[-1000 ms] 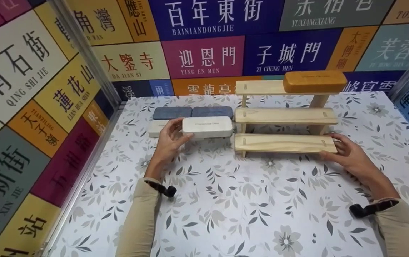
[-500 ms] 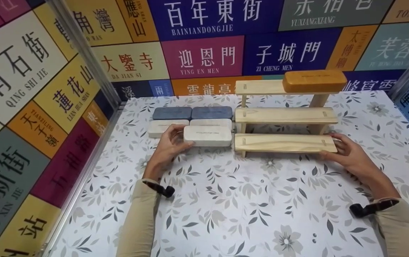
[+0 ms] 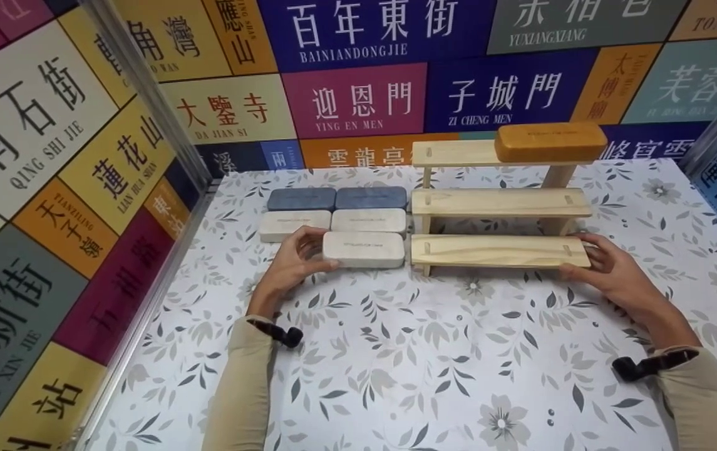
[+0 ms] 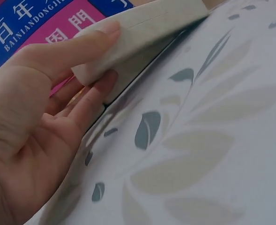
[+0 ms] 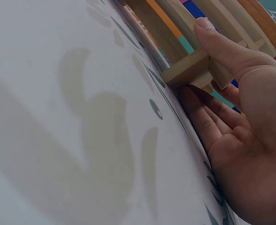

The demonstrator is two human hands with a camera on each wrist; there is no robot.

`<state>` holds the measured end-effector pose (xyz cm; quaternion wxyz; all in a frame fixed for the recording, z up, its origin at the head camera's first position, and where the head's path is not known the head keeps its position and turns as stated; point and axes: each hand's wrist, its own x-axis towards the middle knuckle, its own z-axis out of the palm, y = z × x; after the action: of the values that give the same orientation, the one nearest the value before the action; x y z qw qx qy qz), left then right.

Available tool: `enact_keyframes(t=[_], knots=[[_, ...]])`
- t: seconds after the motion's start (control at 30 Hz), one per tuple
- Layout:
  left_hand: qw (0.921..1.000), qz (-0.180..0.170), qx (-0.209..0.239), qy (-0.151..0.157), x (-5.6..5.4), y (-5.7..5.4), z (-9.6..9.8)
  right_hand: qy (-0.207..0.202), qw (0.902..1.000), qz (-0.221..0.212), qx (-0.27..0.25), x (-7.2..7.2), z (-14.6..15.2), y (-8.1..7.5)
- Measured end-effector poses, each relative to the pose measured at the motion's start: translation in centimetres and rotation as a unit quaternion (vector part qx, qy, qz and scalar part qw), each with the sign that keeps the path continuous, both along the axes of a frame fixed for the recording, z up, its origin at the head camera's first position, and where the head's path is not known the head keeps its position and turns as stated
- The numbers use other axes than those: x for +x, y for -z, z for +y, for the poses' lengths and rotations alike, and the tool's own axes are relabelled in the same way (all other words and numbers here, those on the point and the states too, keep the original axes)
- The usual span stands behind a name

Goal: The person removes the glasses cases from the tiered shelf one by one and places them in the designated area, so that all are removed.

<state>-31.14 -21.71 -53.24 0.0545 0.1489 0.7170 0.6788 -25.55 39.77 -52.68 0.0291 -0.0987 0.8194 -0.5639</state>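
Observation:
A long white case (image 3: 363, 249) with rounded corners and small print on top lies level in front of two similar white cases. My left hand (image 3: 299, 260) pinches its left end, thumb on the front side. In the left wrist view the thumb (image 4: 88, 44) lies along the case (image 4: 147, 28) and the fingers are under its end, close over the tablecloth. At the right, my right hand (image 3: 612, 272) grips the right end of the lowest step of a three-step wooden stand (image 3: 496, 250). In the right wrist view its thumb (image 5: 220, 42) lies over the step's edge.
Two blue-grey cases (image 3: 302, 198) stand behind the white cases (image 3: 295, 224), left of the stand. An orange-brown case (image 3: 549, 143) sits on the stand's top step at the right. Sign-printed walls (image 3: 358, 97) border the flowered tablecloth (image 3: 408, 369) behind and at both sides.
My left hand has brought the white case toward me and lower, from over the white row to in front of it. My right hand stays on the stand.

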Motion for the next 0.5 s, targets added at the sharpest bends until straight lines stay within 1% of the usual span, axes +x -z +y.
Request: enact_keyframes(t=[0.1, 0.2, 0.27, 0.33, 0.4, 0.5], knots=[[0.9998, -0.021, 0.0, -0.003, 0.0, 0.22, -0.21, 0.002, 1.0, 0.001, 0.006, -0.05, 0.03, 0.04], [0.9996, -0.028, 0.002, -0.001, 0.01, 0.34, -0.09, 0.004, 1.0, -0.001, 0.008, -0.07, 0.06, 0.05], [0.9998, -0.021, -0.005, -0.001, 0.03, 0.38, 0.12, 0.002, 1.0, -0.002, 0.008, -0.06, 0.09, 0.06], [0.9998, -0.005, -0.02, -0.002, 0.01, 0.43, 0.36, 0.002, 1.0, -0.001, 0.006, -0.02, 0.12, 0.05], [0.9992, 0.01, -0.038, -0.009, 0.02, 0.46, 0.52, 0.0, 1.0, 0.0, 0.0, 0.01, 0.12, 0.05], [0.9976, 0.024, -0.062, -0.018, 0.04, 0.52, 0.61, -0.004, 0.9999, 0.001, -0.01, 0.02, 0.03, 0.06]])
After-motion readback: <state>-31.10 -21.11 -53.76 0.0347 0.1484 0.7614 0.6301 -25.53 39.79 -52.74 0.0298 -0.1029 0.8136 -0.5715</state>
